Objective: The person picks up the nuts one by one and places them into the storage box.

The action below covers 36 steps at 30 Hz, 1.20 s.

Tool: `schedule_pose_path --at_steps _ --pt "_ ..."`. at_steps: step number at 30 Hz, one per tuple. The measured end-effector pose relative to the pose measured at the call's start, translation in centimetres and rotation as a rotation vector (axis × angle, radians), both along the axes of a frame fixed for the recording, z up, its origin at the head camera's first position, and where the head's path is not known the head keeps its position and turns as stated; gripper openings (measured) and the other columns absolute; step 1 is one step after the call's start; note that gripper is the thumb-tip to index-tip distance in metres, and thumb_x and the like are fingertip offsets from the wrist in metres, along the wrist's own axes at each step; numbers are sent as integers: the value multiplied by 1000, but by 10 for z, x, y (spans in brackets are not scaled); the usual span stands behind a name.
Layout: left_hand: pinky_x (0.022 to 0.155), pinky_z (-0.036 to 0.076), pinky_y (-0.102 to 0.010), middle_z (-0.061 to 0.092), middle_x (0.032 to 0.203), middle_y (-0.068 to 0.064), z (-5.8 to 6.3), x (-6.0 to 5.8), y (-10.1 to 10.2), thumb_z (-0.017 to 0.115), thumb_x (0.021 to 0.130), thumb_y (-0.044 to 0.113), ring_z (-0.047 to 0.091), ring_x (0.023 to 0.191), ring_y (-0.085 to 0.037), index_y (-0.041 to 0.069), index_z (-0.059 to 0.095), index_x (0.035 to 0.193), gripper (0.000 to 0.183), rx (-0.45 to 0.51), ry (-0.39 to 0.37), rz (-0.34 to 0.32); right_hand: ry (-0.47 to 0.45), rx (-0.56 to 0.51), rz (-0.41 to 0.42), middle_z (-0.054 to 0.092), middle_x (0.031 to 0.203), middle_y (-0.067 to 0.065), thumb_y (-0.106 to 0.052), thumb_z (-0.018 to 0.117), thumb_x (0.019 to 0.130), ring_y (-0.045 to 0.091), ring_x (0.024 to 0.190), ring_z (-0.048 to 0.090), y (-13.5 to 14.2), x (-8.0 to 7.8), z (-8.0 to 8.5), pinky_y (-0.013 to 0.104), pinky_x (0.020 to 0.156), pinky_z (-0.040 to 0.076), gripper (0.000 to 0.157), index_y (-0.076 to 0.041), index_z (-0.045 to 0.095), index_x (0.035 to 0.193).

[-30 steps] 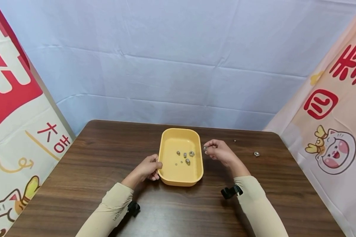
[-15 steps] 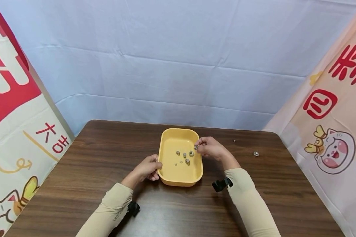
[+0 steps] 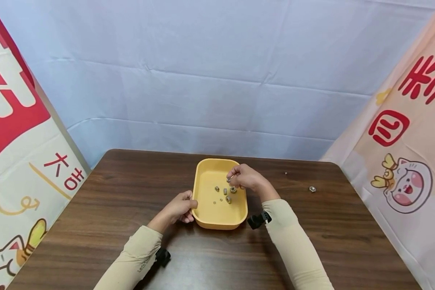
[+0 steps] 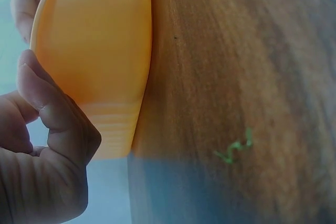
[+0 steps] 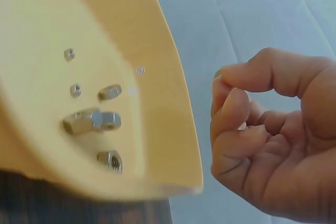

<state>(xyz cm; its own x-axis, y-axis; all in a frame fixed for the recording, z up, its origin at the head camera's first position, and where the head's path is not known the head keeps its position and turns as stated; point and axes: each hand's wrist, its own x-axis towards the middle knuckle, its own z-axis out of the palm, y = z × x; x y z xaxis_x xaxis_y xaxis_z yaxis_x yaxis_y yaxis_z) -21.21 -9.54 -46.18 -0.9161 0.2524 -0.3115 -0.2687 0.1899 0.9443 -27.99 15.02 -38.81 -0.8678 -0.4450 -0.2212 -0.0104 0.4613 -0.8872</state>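
Yellow tray (image 3: 217, 213), round-cornered, holds shiny nuts (image 3: 228, 199); left fingers (image 3: 186, 195) grip it, right fingers (image 3: 236, 172) pinch silvery nut (image 3: 228, 180).

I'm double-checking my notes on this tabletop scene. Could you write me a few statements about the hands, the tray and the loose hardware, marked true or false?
1. The left hand grips the rim of the yellow, rounded rectangular tray. True.
2. The tray holds only two pieces. False: six silver metal nuts of differing sizes lie in it.
3. The right hand pinches a small silver metal nut above the tray. True.
4. Both sleeves are black. False: the long cloth sleeves are cream.
5. In the head view, a loose silver nut lies on the dark brown wood-grain table, right of the tray. True.
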Motion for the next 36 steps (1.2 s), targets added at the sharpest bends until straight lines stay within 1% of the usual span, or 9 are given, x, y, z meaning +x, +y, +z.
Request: schedule_pose_path --at_steps 5,9,13,18,23,27,32,34,36 --pt "33 40 -22 48 52 -7 0 1 0 49 78 4 49 37 -12 4 39 81 10 -2 0 0 -21 27 18 54 75 10 4 58 80 15 49 34 -9 -5 2 31 48 29 20 3 56 101" --pt "33 40 -22 48 52 -7 3 1 0 49 78 4 49 37 -12 4 39 81 11 2 3 -4 -21 52 37 56 76 10 4 59 80 16 51 39 -16 -8 4 27 47 32 20 4 57 101" --pt "34 41 -22 48 52 -7 5 1 1 49 78 4 50 37 -12 4 40 82 11 7 1 -15 -19 89 65 55 70 8 5 58 80 15 51 38 -22 -10 3 27 47 32 22 4 58 102" --pt "34 41 -22 48 52 -7 6 1 0 49 77 4 50 38 -12 3 40 82 10 8 -8 -16 7 139 82 57 66 10 6 60 77 16 49 36 -32 -11 -1 32 48 32 20 0 62 97" --pt "35 41 -22 48 52 -7 3 2 -1 49 77 5 51 38 -12 3 39 82 11 14 -22 -15 56 220 120 60 67 11 4 62 77 17 48 37 -43 -11 -6 36 50 33 17 -3 64 92" --pt "35 41 -22 48 52 -7 2 2 -1 48 76 5 50 38 -12 4 39 81 10 13 -24 -14 61 269 133 61 68 12 4 62 78 15 45 34 -50 -12 -8 38 52 35 16 -4 64 92" --pt "34 41 -22 48 51 -6 -1 0 -1 48 75 6 50 37 -12 4 39 82 12 18 -34 -7 66 309 165 48 57 5 8 60 76 12 45 28 -59 -14 -10 33 49 31 13 -2 63 84" --pt "33 40 -21 49 50 -6 -1 -1 -1 48 74 6 50 37 -12 4 39 82 12 22 -42 -2 77 341 190 39 52 2 10 58 75 12 45 23 -62 -16 -12 30 47 26 14 -4 59 73" --pt "33 40 -21 48 50 -6 -1 -1 0 48 74 6 50 37 -12 5 39 82 12 19 -40 -6 83 383 214 33 49 0 11 55 74 12 44 20 -65 -17 -13 29 46 22 22 -8 52 61"
